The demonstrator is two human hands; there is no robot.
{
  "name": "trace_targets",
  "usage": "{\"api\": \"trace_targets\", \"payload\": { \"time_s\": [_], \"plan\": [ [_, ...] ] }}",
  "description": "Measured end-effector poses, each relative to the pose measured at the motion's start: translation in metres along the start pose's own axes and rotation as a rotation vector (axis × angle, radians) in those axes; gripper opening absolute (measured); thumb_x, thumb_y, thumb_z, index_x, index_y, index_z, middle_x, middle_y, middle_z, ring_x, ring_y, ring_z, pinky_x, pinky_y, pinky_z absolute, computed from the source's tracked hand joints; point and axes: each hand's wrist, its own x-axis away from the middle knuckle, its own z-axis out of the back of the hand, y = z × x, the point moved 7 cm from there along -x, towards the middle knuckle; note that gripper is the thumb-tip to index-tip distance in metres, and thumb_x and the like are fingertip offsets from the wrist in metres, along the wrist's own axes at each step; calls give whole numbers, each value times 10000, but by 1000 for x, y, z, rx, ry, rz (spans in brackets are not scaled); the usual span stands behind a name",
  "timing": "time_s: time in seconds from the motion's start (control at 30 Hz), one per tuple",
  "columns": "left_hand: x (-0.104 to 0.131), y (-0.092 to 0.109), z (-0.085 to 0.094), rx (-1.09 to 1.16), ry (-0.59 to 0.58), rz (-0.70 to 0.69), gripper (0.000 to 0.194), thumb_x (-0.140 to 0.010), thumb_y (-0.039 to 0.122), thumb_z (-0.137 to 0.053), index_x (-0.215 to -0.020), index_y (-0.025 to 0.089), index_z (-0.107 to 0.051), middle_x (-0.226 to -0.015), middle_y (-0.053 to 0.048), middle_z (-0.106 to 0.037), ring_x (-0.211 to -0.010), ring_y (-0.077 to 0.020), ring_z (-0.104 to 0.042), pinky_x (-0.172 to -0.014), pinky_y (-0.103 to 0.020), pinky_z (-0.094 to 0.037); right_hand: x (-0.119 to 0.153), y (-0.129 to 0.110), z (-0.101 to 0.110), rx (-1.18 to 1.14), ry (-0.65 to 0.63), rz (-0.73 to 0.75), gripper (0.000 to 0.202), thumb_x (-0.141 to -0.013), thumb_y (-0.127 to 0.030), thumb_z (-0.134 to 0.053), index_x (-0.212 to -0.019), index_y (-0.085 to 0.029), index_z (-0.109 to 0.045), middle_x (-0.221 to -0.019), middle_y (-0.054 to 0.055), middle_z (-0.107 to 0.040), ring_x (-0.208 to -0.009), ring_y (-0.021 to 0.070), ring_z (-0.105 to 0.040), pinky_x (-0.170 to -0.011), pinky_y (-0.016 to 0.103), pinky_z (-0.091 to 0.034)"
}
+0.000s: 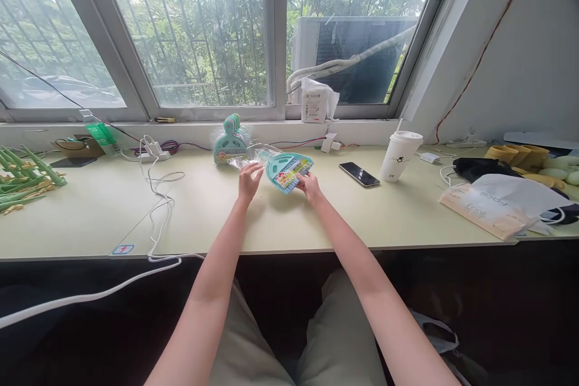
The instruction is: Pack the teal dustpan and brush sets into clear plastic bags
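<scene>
A small teal dustpan-and-brush set (284,170) with a bright printed label is tilted just above the desk. My right hand (310,186) grips its lower right edge, thumb on top. To its left, my left hand (249,182) has its fingers curled together at some crinkled clear plastic wrap (239,161), near the set's handle. Behind that hand, several similar dustpan sets (231,143) with teal and pink handles stand stacked together in clear plastic by the window ledge.
A phone (359,174) and a white cup with a straw (400,157) stand right of my hands. Farther right lies a tissue pack (493,205). White cables (160,205) and a power strip (155,152) are on the left, with green pointed items (34,175) beyond.
</scene>
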Motion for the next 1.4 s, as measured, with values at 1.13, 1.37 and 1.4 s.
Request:
{"api": "trace_targets", "payload": {
  "time_s": [1.13, 1.37, 1.4],
  "plan": [
    [31, 27, -79, 1115, -571, 363, 593, -844, 523, -664, -1331, 202, -558, -1374, -113, -604, -1281, -299, -547, -1023, -423, -467, 7, -11, -9, 11, 30, 166, 176, -859, -196, -605, -1032, -193, -573, -1099, 63, -704, -980, 162, -689, -863, 310, -608],
    [29, 35, -76, 1128, -503, 286, 619, -773, 391, -760, -1327, 205, -555, -1350, -122, -613, -1271, -308, -553, -1036, -429, -460, 7, -10, -12, 29, 62, 220, 268, -822, -281, -657, -1066, -220, -565, -1105, 65, -689, -1029, 178, -674, -859, 341, -607],
    [27, 32, -75, 1105, -444, 283, 643, -752, 345, -774, -1334, 195, -546, -1338, -123, -620, -1267, -312, -555, -1043, -436, -456, 7, -8, -13, 30, 56, 216, 266, -819, -282, -659, -1058, -221, -561, -1103, 64, -687, -1029, 177, -674, -860, 342, -607]
  ]
}}
